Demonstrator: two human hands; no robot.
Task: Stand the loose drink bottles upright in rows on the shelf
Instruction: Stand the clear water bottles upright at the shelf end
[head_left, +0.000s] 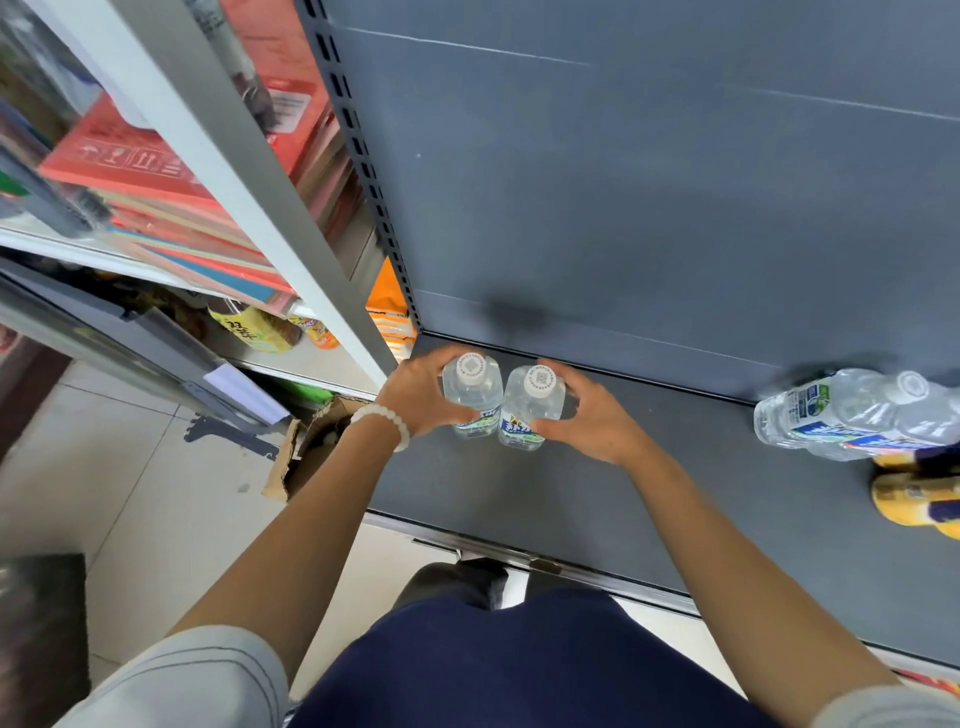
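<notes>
Two clear bottles upright, side by side at the shelf's back left corner.

The left bottle (471, 396) touches the right bottle (532, 405) on the dark shelf (597, 499). The left hand (421, 397), arm outstretched, curls round the left one; the right hand (597, 415) wraps the right one with spread fingers. More bottles (852, 415) stand well apart at right.
</notes>
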